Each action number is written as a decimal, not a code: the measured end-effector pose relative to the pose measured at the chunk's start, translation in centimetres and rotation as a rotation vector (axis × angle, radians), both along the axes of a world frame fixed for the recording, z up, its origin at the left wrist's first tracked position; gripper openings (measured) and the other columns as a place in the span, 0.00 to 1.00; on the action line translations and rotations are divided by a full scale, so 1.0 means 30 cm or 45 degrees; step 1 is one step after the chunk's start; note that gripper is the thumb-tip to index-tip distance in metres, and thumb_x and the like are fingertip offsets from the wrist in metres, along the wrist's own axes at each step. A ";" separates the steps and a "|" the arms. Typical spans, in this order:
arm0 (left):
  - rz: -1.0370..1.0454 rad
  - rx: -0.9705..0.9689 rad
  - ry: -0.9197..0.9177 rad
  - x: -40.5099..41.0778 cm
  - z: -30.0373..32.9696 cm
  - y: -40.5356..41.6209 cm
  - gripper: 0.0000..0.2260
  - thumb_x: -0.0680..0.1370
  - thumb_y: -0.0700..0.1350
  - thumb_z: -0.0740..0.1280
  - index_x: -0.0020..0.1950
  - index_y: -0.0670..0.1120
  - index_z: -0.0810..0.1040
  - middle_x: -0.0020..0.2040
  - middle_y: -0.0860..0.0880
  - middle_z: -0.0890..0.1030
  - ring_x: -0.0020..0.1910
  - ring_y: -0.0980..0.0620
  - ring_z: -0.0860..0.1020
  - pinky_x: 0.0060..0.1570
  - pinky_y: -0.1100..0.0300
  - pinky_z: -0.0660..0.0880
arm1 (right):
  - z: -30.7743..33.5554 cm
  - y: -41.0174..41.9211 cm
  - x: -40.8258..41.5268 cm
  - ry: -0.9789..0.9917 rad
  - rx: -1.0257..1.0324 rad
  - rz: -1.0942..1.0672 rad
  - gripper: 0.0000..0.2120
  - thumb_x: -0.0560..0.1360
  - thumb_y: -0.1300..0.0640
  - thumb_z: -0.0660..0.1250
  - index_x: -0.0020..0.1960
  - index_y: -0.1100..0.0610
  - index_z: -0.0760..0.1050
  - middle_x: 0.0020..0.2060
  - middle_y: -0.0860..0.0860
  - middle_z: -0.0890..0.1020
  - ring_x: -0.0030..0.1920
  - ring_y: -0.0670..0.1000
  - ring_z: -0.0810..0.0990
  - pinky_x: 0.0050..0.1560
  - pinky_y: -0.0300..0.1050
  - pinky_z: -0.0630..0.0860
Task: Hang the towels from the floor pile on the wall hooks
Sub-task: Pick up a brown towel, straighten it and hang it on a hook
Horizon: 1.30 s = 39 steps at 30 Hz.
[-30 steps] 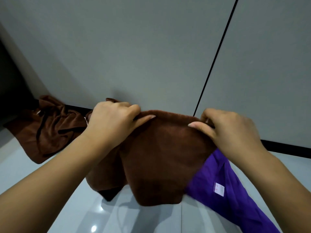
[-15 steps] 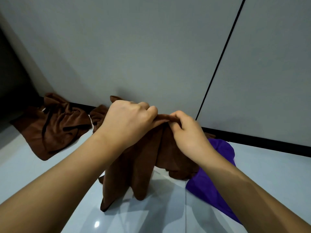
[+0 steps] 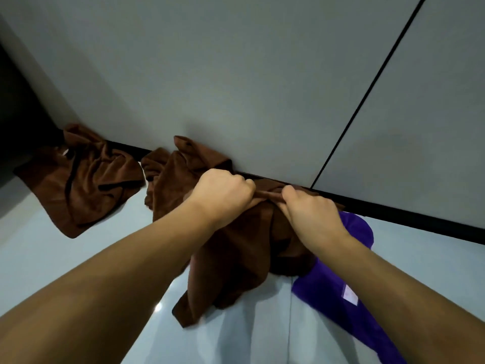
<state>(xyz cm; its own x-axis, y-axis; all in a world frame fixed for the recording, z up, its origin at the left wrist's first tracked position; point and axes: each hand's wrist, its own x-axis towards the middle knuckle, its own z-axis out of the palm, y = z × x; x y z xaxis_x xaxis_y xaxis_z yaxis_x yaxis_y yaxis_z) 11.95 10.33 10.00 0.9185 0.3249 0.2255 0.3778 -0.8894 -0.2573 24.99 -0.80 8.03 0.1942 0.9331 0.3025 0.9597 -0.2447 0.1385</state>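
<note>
- Basically, both hands hold one brown towel by its bunched top edge, lifted off the floor so the rest hangs down in folds; lower corner looks to be at or just above the tiles, cannot tell if touching.
- Left hand is a closed fist around the gathered edge, knuckles up; likely carries most of the weight.
- Right hand pinches the same edge just beside the left, thumb and fingers curled on a ridge of cloth; probably gathering the edge into a narrow bunch that would fit a hook.
- Hands sit close together, almost touching, so the towel is held as a bundle, not spread flat.
- Purple towel lies on the floor under and right of the held one, white label showing; partly covered by it.
- Another brown towel lies crumpled against the wall base at left, well apart; more brown cloth is heaped behind the left hand at the skirting.
- Wall is plain grey panels with a dark seam; no hooks in view, so hanging is not yet done and several towels remain down.
</note>
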 end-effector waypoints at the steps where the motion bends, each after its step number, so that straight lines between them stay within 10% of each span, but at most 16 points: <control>1: 0.013 0.034 0.006 -0.006 0.035 0.004 0.19 0.81 0.57 0.51 0.49 0.45 0.74 0.44 0.48 0.80 0.43 0.44 0.80 0.33 0.59 0.61 | 0.036 0.004 0.005 -0.069 0.003 0.044 0.16 0.75 0.49 0.58 0.39 0.60 0.75 0.26 0.54 0.77 0.21 0.57 0.76 0.19 0.40 0.64; 4: 0.083 0.007 -0.168 0.011 0.196 0.023 0.21 0.74 0.57 0.58 0.28 0.45 0.75 0.23 0.48 0.75 0.19 0.46 0.74 0.26 0.66 0.55 | 0.231 0.017 0.052 -0.151 -0.063 0.069 0.14 0.65 0.52 0.76 0.33 0.58 0.73 0.21 0.52 0.73 0.16 0.54 0.72 0.19 0.34 0.58; 10: 0.011 0.001 -0.271 0.112 0.791 0.012 0.21 0.66 0.56 0.73 0.22 0.44 0.71 0.18 0.47 0.71 0.13 0.47 0.70 0.24 0.69 0.57 | 0.865 -0.032 0.139 -0.151 -0.110 0.016 0.18 0.60 0.55 0.81 0.33 0.58 0.71 0.20 0.52 0.71 0.14 0.56 0.69 0.24 0.33 0.47; 12: -0.006 0.000 -0.164 0.136 1.054 -0.013 0.21 0.65 0.57 0.76 0.26 0.44 0.73 0.22 0.46 0.75 0.18 0.46 0.74 0.24 0.68 0.59 | 1.126 -0.057 0.168 -0.210 -0.041 0.046 0.16 0.65 0.56 0.77 0.33 0.59 0.70 0.20 0.53 0.71 0.14 0.56 0.68 0.26 0.33 0.42; 16: -0.003 0.049 -0.085 0.190 1.639 -0.074 0.23 0.79 0.62 0.49 0.52 0.46 0.73 0.53 0.47 0.80 0.50 0.42 0.79 0.38 0.58 0.64 | 1.690 -0.099 0.212 -0.316 0.066 0.010 0.12 0.67 0.52 0.69 0.33 0.58 0.70 0.21 0.52 0.72 0.16 0.55 0.71 0.23 0.36 0.52; 20: -0.034 0.210 -0.124 0.209 2.242 -0.141 0.23 0.79 0.63 0.46 0.51 0.47 0.71 0.53 0.48 0.79 0.51 0.44 0.79 0.37 0.58 0.62 | 2.292 -0.178 0.228 -0.306 0.181 0.008 0.17 0.67 0.52 0.76 0.34 0.58 0.70 0.22 0.52 0.73 0.17 0.56 0.71 0.21 0.37 0.54; 24: -0.111 0.310 -0.300 0.151 2.680 -0.249 0.21 0.80 0.62 0.46 0.49 0.48 0.69 0.53 0.48 0.79 0.50 0.44 0.79 0.36 0.58 0.62 | 2.744 -0.301 0.163 -0.382 0.245 0.037 0.15 0.77 0.47 0.61 0.41 0.59 0.72 0.31 0.55 0.78 0.26 0.59 0.78 0.25 0.43 0.63; 27: -0.240 0.409 -0.570 0.071 2.864 -0.319 0.18 0.77 0.60 0.61 0.38 0.46 0.68 0.37 0.46 0.80 0.33 0.43 0.80 0.24 0.63 0.51 | 2.943 -0.412 0.063 -0.396 0.245 -0.018 0.17 0.80 0.45 0.53 0.51 0.58 0.71 0.43 0.55 0.80 0.41 0.61 0.80 0.34 0.46 0.64; 31: -0.461 0.362 -0.685 -0.039 2.942 -0.428 0.22 0.67 0.57 0.73 0.25 0.43 0.70 0.20 0.47 0.71 0.13 0.46 0.67 0.32 0.72 0.43 | 3.028 -0.598 -0.100 -0.558 0.301 -0.183 0.21 0.76 0.45 0.50 0.38 0.59 0.71 0.28 0.55 0.77 0.23 0.58 0.77 0.24 0.41 0.59; 35: -0.623 0.348 -0.635 -0.135 2.973 -0.596 0.21 0.72 0.57 0.67 0.30 0.42 0.73 0.25 0.44 0.75 0.18 0.44 0.73 0.28 0.69 0.45 | 3.056 -0.812 -0.266 -0.622 0.207 -0.296 0.15 0.74 0.50 0.61 0.35 0.59 0.70 0.23 0.54 0.74 0.17 0.57 0.71 0.22 0.37 0.51; 39: -0.725 0.310 -0.519 -0.200 3.026 -0.797 0.22 0.80 0.60 0.52 0.51 0.43 0.74 0.49 0.45 0.80 0.46 0.41 0.80 0.33 0.58 0.62 | 3.119 -1.035 -0.452 -0.565 0.073 -0.461 0.14 0.81 0.50 0.56 0.48 0.60 0.70 0.38 0.57 0.78 0.34 0.61 0.79 0.27 0.44 0.56</control>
<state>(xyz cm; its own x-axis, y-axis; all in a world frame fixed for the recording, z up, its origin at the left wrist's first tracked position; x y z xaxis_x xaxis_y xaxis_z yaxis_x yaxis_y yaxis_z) 5.94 -13.58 100.78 0.7581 -0.2792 0.5894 -0.0173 -0.9120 -0.4098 11.42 -31.85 101.60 0.3415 0.8104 0.4760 0.6664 -0.5659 0.4854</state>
